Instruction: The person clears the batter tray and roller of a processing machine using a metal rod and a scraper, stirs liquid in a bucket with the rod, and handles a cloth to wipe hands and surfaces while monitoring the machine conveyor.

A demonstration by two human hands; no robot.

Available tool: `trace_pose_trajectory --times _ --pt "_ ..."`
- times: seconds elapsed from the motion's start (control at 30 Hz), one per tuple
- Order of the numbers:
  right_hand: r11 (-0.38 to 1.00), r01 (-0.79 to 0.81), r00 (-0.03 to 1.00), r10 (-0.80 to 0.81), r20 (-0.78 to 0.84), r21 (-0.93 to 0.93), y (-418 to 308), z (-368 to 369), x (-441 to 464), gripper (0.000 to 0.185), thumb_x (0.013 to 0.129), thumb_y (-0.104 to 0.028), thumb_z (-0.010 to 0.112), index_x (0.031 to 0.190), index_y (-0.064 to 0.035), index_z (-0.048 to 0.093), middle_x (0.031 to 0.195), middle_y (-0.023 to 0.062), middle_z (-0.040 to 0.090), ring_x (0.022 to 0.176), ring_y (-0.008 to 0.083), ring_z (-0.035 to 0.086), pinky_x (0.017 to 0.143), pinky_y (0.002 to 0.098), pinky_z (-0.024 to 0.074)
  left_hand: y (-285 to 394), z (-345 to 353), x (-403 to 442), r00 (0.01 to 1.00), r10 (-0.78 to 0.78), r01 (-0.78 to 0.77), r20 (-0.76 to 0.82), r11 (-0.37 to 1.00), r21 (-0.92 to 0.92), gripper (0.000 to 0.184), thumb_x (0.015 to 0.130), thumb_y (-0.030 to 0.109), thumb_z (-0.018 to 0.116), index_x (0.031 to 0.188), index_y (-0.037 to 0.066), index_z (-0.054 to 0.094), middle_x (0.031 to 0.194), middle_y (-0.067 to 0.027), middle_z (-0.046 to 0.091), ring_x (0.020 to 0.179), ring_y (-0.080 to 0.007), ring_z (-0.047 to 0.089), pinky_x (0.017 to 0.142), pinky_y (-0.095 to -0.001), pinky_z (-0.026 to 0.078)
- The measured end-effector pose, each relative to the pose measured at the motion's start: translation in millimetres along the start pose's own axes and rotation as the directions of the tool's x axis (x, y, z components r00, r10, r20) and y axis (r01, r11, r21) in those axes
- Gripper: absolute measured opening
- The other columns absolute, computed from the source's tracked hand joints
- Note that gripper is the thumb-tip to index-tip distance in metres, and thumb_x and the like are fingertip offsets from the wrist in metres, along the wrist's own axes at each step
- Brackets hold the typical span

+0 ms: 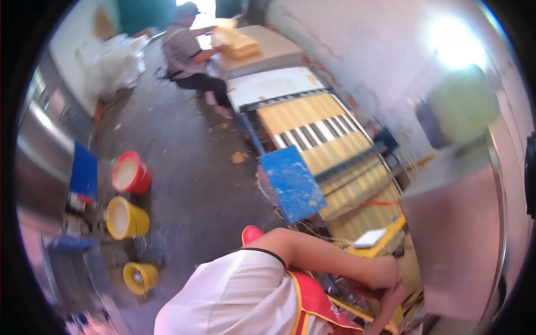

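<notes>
We have our L hand [389, 273] and R hand [396, 296] close together, seemingly touching, over the yellow frame [385, 239] of the machine. What the fingers hold, or if they are open or closed, we cannot tell (they are partly hidden and blurred). The white box [370, 238], a flat one, lies on this frame just beside our L hand.

On the floor [184, 167], to the left in our view, we see 3 buckets, one after another. The red bucket [143, 181] is the farthest; it has pale stuff inside, up near the rim. The large yellow bucket [140, 219] is in the middle, also w/ pale stuff, quite high. The small yellow bucket [150, 274] is the nearest; sth whitish is in it, too small to tell what.

Beyond our arms stands the blue box [293, 184], its top w/ many whitish spots. It is beside the conveyor [304, 114], which carries pale yellow strips. At the far end, a co-worker [187, 53] holds a yellow sheet [225, 34] over a stack of the same colour [244, 49]. On the opp. side of the room there is a heap of clear plastic [117, 64].
</notes>
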State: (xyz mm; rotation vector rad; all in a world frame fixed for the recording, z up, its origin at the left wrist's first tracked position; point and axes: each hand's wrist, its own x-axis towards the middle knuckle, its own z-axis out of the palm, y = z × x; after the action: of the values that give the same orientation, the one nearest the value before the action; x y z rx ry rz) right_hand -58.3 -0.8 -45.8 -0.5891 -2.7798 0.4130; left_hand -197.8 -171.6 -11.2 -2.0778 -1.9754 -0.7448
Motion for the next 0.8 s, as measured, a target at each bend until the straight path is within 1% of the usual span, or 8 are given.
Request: trace_pose_trajectory --times 0.07,0.17,0.33,0.43,0.5,0.57,0.63,0.8 --pt "0.998 0.019 1.000 -0.018 -0.020 0.063 -24.0 -8.0 0.3 0.052 0.102 -0.042 0.044 0.101 0.0054 0.065 0.088 0.0288 0.065 0.082 0.0499 0.061 0.070 0.0515 0.0466 -0.4 4.9 4.3 1.000 -0.018 0.018 0.004 1.000 -0.010 0.020 0.072 0.021 0.066 0.083 0.005 0.072 0.080 -0.0117 0.070 0.072 -0.0280 0.070 0.060 -0.0409 0.054" --pt "0.997 0.023 0.999 -0.022 -0.025 0.080 -39.0 -14.4 2.0 0.041 0.099 -0.033 0.047 0.097 0.0033 0.065 0.090 0.0274 0.065 0.085 0.0487 0.061 0.072 0.0522 0.0467 -2.4 -0.2 4.7 1.000 -0.006 0.006 0.001 0.998 -0.070 0.017 0.072 0.019 0.065 0.080 0.004 0.070 0.086 -0.0149 0.069 0.075 -0.0286 0.071 0.062 -0.0411 0.054" --pt "1.000 0.019 0.999 -0.018 -0.043 0.020 -50.5 -27.5 -1.2 0.022 0.094 -0.022 0.051 0.102 -0.0057 0.063 0.090 0.0241 0.066 0.086 0.0457 0.062 0.074 0.0546 0.0469 -1.5 -5.7 8.1 0.992 -0.063 0.072 0.112 0.995 -0.072 0.022 0.072 0.019 0.067 0.084 0.002 0.063 0.075 -0.0131 0.067 0.072 -0.0300 0.069 0.066 -0.0411 0.054" --pt "0.995 -0.071 0.996 0.075 -0.048 0.068 -59.8 -29.4 -0.8 0.018 0.094 -0.020 0.051 0.103 -0.0092 0.063 0.092 0.0235 0.066 0.086 0.0450 0.062 0.074 0.0538 0.0475 1.0 -7.6 7.1 0.995 -0.050 0.053 0.090 0.998 -0.031 0.025 0.071 0.022 0.069 0.084 0.002 0.062 0.075 -0.0131 0.067 0.070 -0.0292 0.069 0.067 -0.0403 0.054" --pt "0.998 -0.004 0.995 0.010 -0.102 0.055 -51.8 -22.6 -1.3 0.017 0.093 -0.018 0.052 0.106 -0.0113 0.061 0.088 0.0219 0.067 0.083 0.0438 0.064 0.071 0.0527 0.0486 4.0 -18.7 9.3 0.987 -0.076 0.073 0.144 0.997 0.022 0.028 0.071 0.026 0.072 0.084 0.003 0.062 0.078 -0.0120 0.067 0.073 -0.0285 0.069 0.069 -0.0399 0.054" --pt "0.999 -0.033 0.996 0.033 -0.086 0.002 -49.5 -23.8 -1.6 0.015 0.092 -0.017 0.054 0.105 -0.0111 0.059 0.083 0.0206 0.067 0.077 0.0423 0.065 0.068 0.0517 0.0495 4.5 -16.5 11.7 0.981 -0.082 0.070 0.178 0.995 0.073 0.031 0.071 0.029 0.075 0.085 0.004 0.062 0.080 -0.0109 0.067 0.076 -0.0276 0.068 0.071 -0.0396 0.054" --pt "0.999 0.024 0.989 -0.019 -0.145 0.032 -51.3 -24.9 -1.1 0.016 0.089 -0.015 0.056 0.105 -0.0109 0.058 0.078 0.0195 0.066 0.073 0.0407 0.065 0.065 0.0510 0.0500 6.8 -20.9 15.4 0.976 -0.104 0.092 0.193 0.993 0.071 0.033 0.070 0.031 0.076 0.086 0.005 0.062 0.081 -0.0101 0.066 0.078 -0.0273 0.068 0.073 -0.0396 0.053" --pt "0.999 0.000 0.988 0.006 -0.153 0.040 -51.7 -25.7 -0.6 0.018 0.087 -0.014 0.058 0.105 -0.0103 0.058 0.077 0.0189 0.066 0.072 0.0389 0.066 0.064 0.0496 0.0507 6.3 -22.1 18.1 0.970 -0.056 0.046 0.238 0.998 0.047 0.037 0.070 0.032 0.077 0.088 0.005 0.060 0.082 -0.0105 0.065 0.078 -0.0286 0.067 0.073 -0.0403 0.053"
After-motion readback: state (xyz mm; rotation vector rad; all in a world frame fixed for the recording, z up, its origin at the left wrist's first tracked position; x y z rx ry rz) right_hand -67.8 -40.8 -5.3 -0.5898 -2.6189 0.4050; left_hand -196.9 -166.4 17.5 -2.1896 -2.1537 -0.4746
